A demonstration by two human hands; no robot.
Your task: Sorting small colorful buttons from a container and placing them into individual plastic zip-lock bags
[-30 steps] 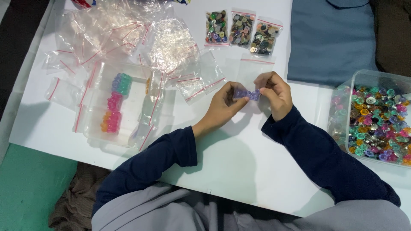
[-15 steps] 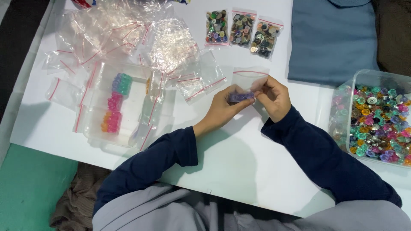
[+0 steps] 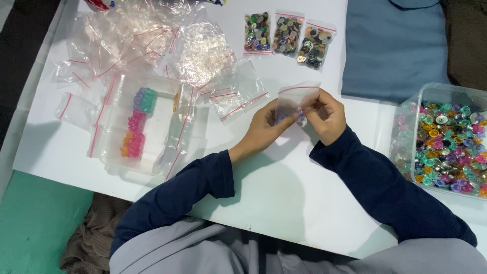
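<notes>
Raised since half a second ago: small clear zip bag [image 3: 297, 99], now upright above mid-table. Clear tray of coloured beads [image 3: 136, 124] near left edge. Left hand [image 3: 264, 129] pinching bag's lower left; right hand [image 3: 327, 114] pinching right side. Three filled bags [image 3: 286, 33] along far edge. Button tub [image 3: 441, 137] at right edge.

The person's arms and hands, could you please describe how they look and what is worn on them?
Both arms wear long, dark navy sleeves that end at the wrists, plain with no markings. The left hand and right hand are bare: no gloves, and no rings, watch or bracelet can be seen. The sleeves emerge from a grey garment over the lap.
</notes>
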